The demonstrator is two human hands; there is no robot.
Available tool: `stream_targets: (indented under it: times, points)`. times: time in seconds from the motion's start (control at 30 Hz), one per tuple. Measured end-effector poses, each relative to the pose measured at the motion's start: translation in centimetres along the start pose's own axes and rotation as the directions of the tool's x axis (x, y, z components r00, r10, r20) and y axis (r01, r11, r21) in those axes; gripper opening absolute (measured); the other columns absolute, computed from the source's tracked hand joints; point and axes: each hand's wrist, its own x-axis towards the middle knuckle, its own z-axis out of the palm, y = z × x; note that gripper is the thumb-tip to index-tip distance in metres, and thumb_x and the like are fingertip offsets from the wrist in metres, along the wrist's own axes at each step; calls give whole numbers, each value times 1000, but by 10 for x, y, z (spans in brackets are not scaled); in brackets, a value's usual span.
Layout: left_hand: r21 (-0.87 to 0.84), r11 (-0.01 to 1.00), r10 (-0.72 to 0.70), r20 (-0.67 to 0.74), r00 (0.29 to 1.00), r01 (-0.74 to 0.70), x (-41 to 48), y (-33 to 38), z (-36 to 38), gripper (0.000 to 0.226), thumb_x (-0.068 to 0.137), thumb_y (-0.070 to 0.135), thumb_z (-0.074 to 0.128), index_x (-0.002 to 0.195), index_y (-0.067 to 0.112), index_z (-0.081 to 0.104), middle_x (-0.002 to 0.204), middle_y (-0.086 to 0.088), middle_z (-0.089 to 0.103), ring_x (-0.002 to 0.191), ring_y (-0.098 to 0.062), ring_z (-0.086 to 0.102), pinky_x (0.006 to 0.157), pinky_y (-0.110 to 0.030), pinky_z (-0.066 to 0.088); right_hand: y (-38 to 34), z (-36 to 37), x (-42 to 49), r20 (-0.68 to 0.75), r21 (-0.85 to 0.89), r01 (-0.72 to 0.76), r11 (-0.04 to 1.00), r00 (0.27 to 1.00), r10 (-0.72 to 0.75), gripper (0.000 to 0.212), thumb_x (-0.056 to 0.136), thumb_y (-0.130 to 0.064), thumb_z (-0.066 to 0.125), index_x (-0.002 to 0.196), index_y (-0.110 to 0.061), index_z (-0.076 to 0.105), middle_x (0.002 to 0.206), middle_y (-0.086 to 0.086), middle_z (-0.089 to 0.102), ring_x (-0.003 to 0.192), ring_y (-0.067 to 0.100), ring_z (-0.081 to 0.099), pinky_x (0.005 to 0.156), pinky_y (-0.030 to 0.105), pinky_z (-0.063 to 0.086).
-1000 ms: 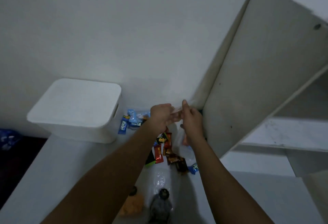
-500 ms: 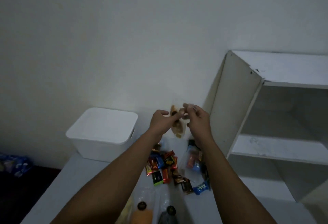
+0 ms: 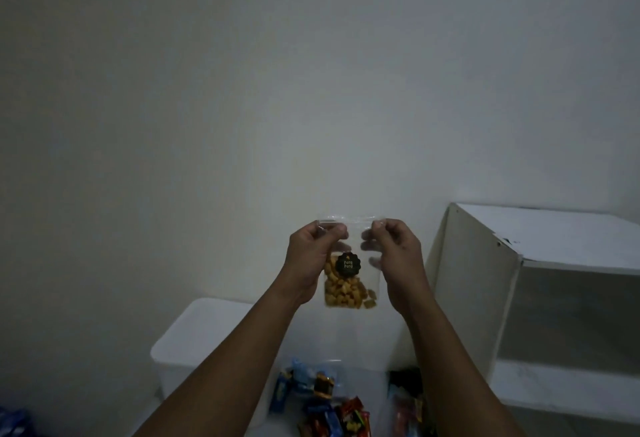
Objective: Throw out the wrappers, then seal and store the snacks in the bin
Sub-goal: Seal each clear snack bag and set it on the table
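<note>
Now the clear bag [image 3: 349, 277] is raised higher, spread flat — left hand [image 3: 313, 256] and right hand [image 3: 398, 256] pinching its top corners at ten and two; black label reads "Pang Pang".

The bag [image 3: 349, 256] is clear plastic; its snack pieces [image 3: 343, 293] are golden yellow. The round sticker [image 3: 347, 265] is black with orange lettering. The lidded bin [image 3: 204, 336] is white. The shelf unit [image 3: 540, 280] is white. The small packets [image 3: 332, 405] are blue, red and orange.

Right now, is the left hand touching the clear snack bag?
Touching. The head view shows the left hand pinching the clear snack bag at its top left corner.
</note>
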Motion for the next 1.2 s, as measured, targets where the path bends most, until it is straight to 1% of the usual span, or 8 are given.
stream_targets:
  times: [0.13,0.3,0.47,0.73,0.87,0.97,1.07,1.2]
  points:
    - [20,997,71,5,997,-72,-1,23,-20,9,88,18,72,93,11,71,84,-3,70,74,-20,67,73,-36,54,-13,33,-9,-6,50,45,998,999,-45,19,101,-29,52,103,-13,62,90,0,70,82,14,67,76,38,51]
    - [83,987,139,0,990,-138,-5,43,-42,9,87,19,73,91,11,70,80,-2,69,71,-18,66,65,-32,51,-22,64,-21,-52,68,77,995,996,-74,22,102,-30,51,99,-12,63,88,-1,68,82,12,67,81,37,52]
    - [108,980,167,10,986,-167,-8,53,-54,11,88,20,71,93,11,70,75,1,69,70,-17,66,65,-33,50,-26,84,-33,-128,37,163,986,979,-157,20,102,-26,50,93,-15,63,83,-4,70,89,14,67,82,31,48]
    - [147,964,221,13,975,-220,-10,60,-68,6,88,20,70,82,18,71,71,-1,69,70,-13,64,72,-31,49,-32,92,-43,-30,36,108,993,994,-107,19,95,-26,64,94,-10,72,87,9,73,82,11,67,79,30,47]
    - [144,961,235,31,971,-237,-13,63,-69,5,88,21,71,83,18,72,75,-1,70,68,-11,64,70,-28,50,-33,99,-45,-83,55,128,990,989,-123,15,96,-23,62,94,-11,70,84,5,72,85,12,67,80,31,46]
    - [124,966,223,39,974,-226,-15,64,-69,6,87,21,72,86,16,72,76,-2,71,69,-13,65,74,-34,53,-34,101,-45,-112,62,145,987,984,-138,14,96,-23,62,93,-11,69,81,1,71,85,12,67,80,32,46]
    - [133,966,213,64,975,-220,-14,65,-72,6,87,22,71,88,16,72,77,0,71,72,-14,65,79,-39,54,-36,101,-47,-72,64,141,988,988,-136,14,95,-22,63,93,-10,71,82,2,71,80,9,66,74,27,45]
    - [168,962,198,121,973,-217,-14,64,-75,7,89,23,69,91,17,72,81,2,71,74,-14,65,77,-36,53,-39,101,-45,-46,44,136,990,990,-134,10,93,-20,66,92,-14,74,79,-2,71,72,-2,65,63,11,47]
